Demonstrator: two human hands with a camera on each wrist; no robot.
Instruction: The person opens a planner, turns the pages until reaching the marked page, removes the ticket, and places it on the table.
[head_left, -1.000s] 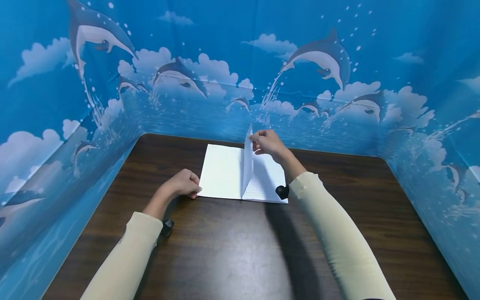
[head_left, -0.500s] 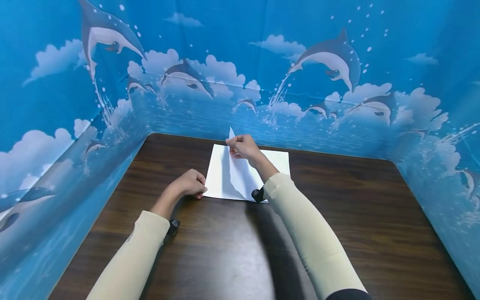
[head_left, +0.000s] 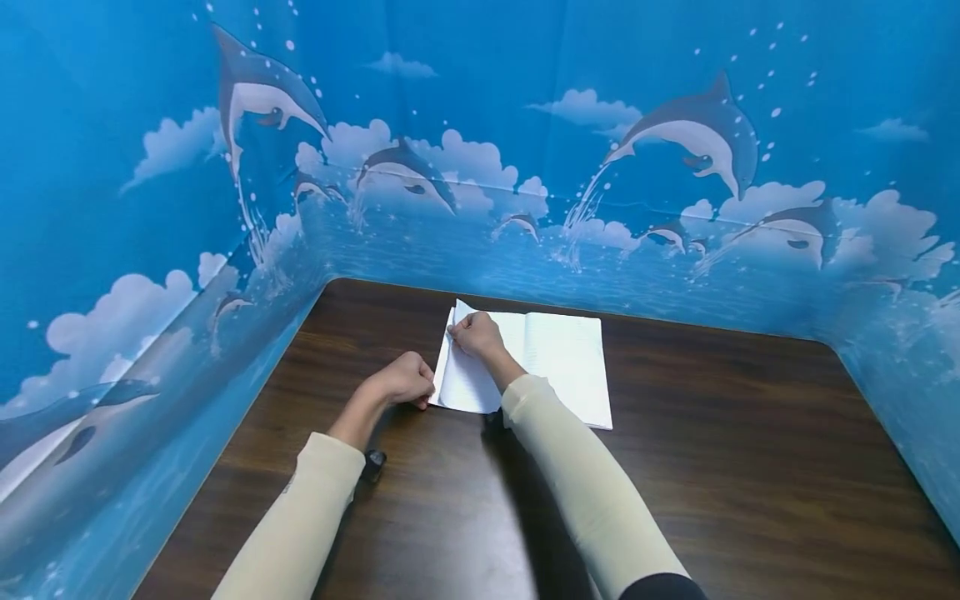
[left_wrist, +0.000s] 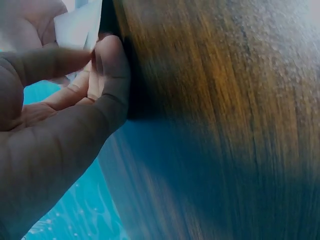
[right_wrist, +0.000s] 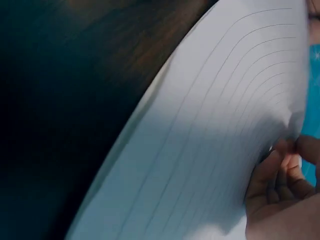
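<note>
A notebook lies spread on the dark wooden table, near its far edge. My right hand pinches the outer edge of a lined page, which lies over the left half. In the right wrist view this page bows upward, and thumb and fingers of the right hand meet at its edge. At the notebook's near left corner, my left hand holds the paper. The left wrist view has the thumb and forefinger of the left hand pinching the white corner.
The brown table extends to the right and toward me. Behind it and along the left hangs a blue cloth printed with dolphins and clouds. A small black wrist device sits at the left cuff.
The right hand has carried the page from upright near the spine over to the left side. The left hand has stayed at the notebook's corner. The head view has shifted slightly.
</note>
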